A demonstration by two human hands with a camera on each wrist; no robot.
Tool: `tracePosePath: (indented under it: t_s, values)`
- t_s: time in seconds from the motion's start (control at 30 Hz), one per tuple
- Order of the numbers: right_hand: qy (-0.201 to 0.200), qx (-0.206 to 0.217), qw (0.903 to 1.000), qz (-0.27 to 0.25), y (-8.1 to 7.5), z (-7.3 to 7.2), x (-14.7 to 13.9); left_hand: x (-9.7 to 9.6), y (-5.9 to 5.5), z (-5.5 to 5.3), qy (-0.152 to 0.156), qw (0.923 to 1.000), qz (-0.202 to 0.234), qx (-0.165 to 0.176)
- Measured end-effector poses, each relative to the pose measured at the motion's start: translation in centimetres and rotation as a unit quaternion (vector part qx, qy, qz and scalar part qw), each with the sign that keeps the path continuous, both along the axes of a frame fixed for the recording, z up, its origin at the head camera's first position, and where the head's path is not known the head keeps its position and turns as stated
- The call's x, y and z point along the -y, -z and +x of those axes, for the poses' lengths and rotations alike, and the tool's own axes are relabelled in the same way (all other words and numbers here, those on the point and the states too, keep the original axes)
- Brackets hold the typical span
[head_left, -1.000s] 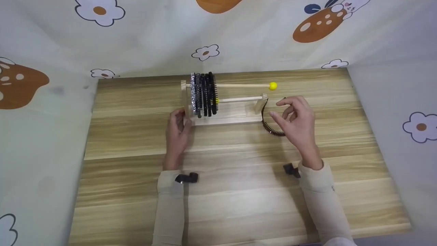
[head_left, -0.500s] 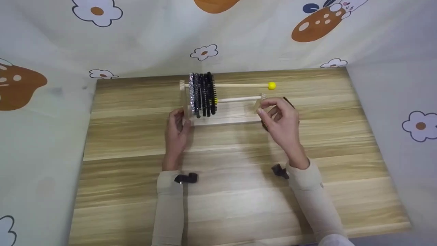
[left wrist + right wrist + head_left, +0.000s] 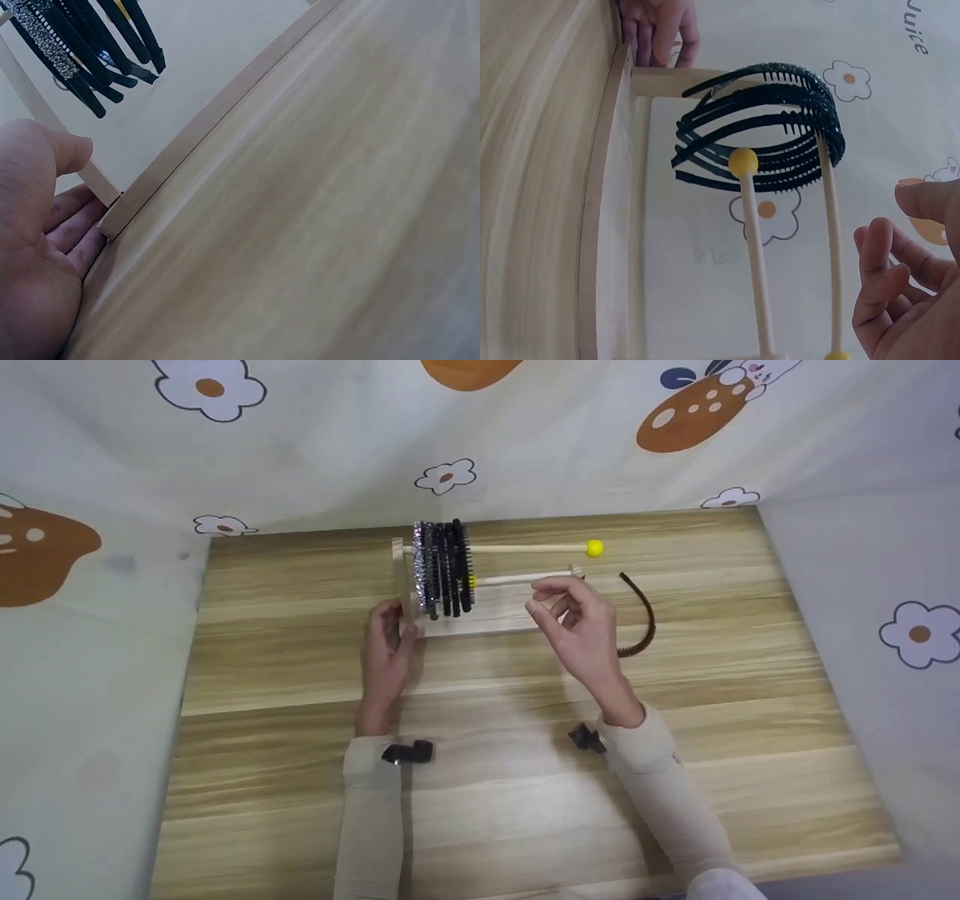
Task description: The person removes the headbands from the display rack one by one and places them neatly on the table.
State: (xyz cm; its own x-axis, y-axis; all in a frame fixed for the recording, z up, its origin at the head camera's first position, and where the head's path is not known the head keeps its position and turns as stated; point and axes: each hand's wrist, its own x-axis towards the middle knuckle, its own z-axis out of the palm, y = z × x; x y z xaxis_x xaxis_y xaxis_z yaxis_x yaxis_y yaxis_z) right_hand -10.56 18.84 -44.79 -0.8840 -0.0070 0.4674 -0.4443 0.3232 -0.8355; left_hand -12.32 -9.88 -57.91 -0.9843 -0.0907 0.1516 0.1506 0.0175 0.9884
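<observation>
A wooden headband rack point(image 3: 495, 622) lies lengthwise on the table. Several black and silver headbands point(image 3: 450, 570) hang in a bunch at the left of its rods, some with comb teeth. My left hand point(image 3: 386, 660) holds the rack's left end, thumb against the upright point(image 3: 97, 184) and fingers behind. In front of the rack's right end, my right hand point(image 3: 581, 637) hovers with nothing in it; the right wrist view shows its thumb apart from its bent fingers point(image 3: 881, 247). Behind that hand a brown toothed headband point(image 3: 651, 619) rests on the table, partly hidden.
One rod ends in a yellow ball point(image 3: 595, 549) sticking out to the right; another yellow ball point(image 3: 743, 163) faces the headbands. A patterned cloth point(image 3: 315, 457) rises along the back of the wooden table point(image 3: 495, 810).
My right hand has moved left, from beside the brown headband to in front of the rack's right end, uncovering more of that headband. My left hand keeps its hold on the rack.
</observation>
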Motion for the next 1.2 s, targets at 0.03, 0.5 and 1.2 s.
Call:
tracePosePath:
  t_s: [0.03,0.5,1.2]
  values:
    - [-0.003,0.004,1.0000,-0.007,0.0,-0.1,0.3,0.0,0.0,0.0,0.000,1.0000,-0.001,0.001]
    - [-0.034,0.077,0.9949,-0.055,0.7,-1.1,2.8,0.0,0.2,-0.1,-0.001,0.9997,-0.004,-0.025]
    - [-0.078,0.123,0.9805,-0.132,0.6,-1.8,5.5,0.0,0.0,0.0,-0.006,0.9998,-0.012,-0.016]
